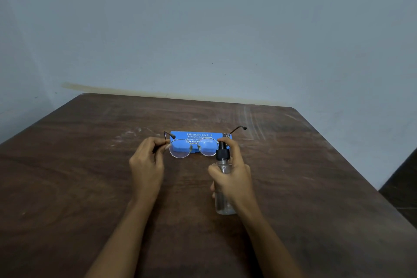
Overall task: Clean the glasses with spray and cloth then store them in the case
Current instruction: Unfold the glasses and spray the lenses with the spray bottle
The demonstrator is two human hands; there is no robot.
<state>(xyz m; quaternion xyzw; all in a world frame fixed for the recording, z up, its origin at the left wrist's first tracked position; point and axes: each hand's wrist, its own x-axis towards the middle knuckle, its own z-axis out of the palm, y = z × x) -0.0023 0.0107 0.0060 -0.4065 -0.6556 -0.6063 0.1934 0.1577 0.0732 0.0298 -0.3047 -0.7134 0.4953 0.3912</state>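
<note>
Count, big to small: 1 wall (203, 29), 1 table (67, 187), 2 bare forearms w/ 2 hands, 1 case (196, 135), 1 spray bottle (223, 205), 1 pair of glasses (193, 145).

Room: the wall is plain pale blue-grey, w/ a yellowish stain along its foot just behind the table's far edge. The table is dark brown wood grain, w/ pale scuff marks beyond the fingers and to the R of them. A strip of dark floor (401, 176) shows past the table's R edge.

L hand (146, 165): fingers curled, thumb and fingertips pinching the glasses at the L hinge. Both lenses lie to the R of these fingertips. The 2 temples are unfolded and point away from the person.

R hand (234, 176): fingers and thumb wrapped round the clear body of the spray bottle, which is upright w/ a slight tilt. The index finger lies over the black pump head. The pump head is just beside the R lens, level w/ the fingertip.

The case is blue, closed, w/ white lettering on the lid. It lies flat on the table just beyond the fingertips of both hands, and part of it is seen through the lenses. At its R end, behind the R index finger, there is 1 small dark speckled patch (226, 135); I cannot tell what it is.
</note>
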